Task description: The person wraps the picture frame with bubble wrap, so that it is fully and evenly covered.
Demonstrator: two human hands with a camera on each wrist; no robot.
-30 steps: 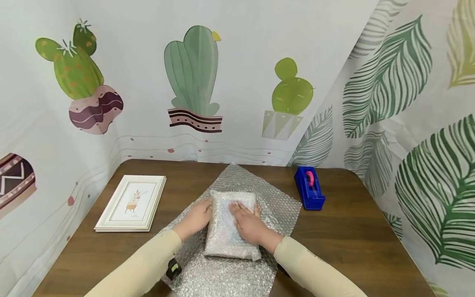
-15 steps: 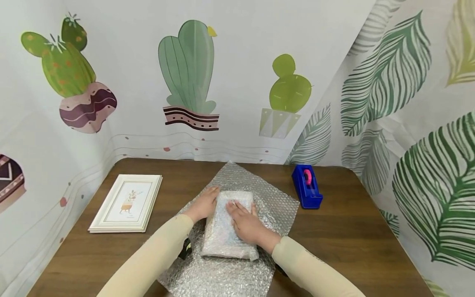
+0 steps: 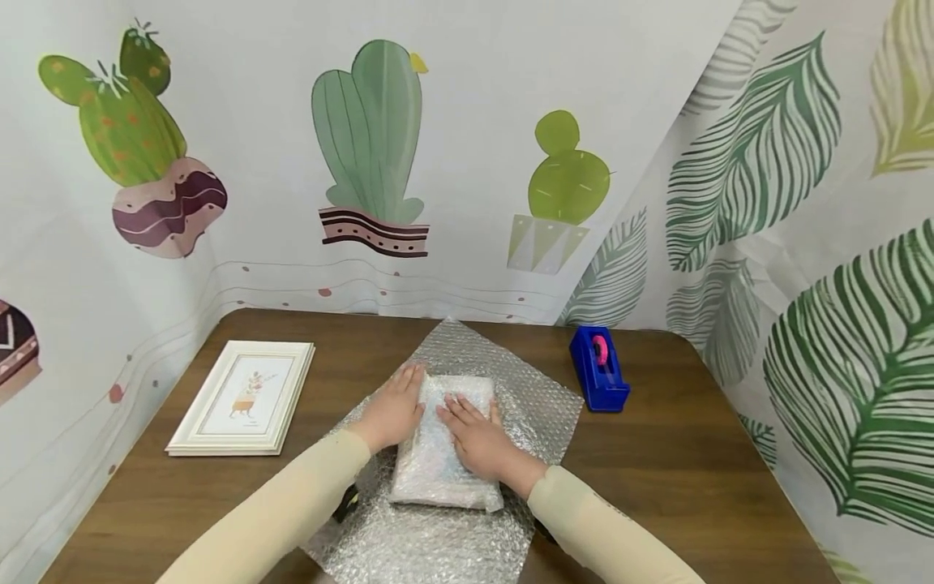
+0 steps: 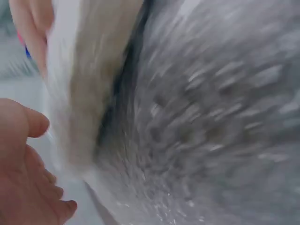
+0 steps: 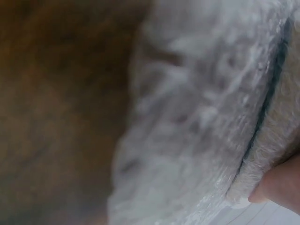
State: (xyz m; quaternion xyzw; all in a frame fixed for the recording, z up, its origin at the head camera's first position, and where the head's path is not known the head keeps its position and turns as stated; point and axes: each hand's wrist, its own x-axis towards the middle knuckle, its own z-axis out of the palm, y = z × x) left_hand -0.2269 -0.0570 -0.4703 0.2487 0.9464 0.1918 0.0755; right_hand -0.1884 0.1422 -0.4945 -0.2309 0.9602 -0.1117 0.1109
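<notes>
A flat rectangular package wrapped in bubble wrap lies on a larger loose sheet of bubble wrap, turned cornerwise on the table. Faint colours show through its top. My right hand rests on the package's upper face, fingers extended. At the far left edge, my left hand lies with straight fingers, close beside the package. In the left wrist view the package's pale side rises above the blurred sheet, the left hand near it. The right wrist view shows a fingertip at the package's side.
A white picture frame with a plant drawing lies to the left on the brown table. At the back right stands a blue tape dispenser holding a pink roll. A patterned cloth hangs behind the table.
My left hand has slid forward along the package's left side, its fingers now pointing toward the far corner. My right hand stays on top. The head view has shifted slightly.
</notes>
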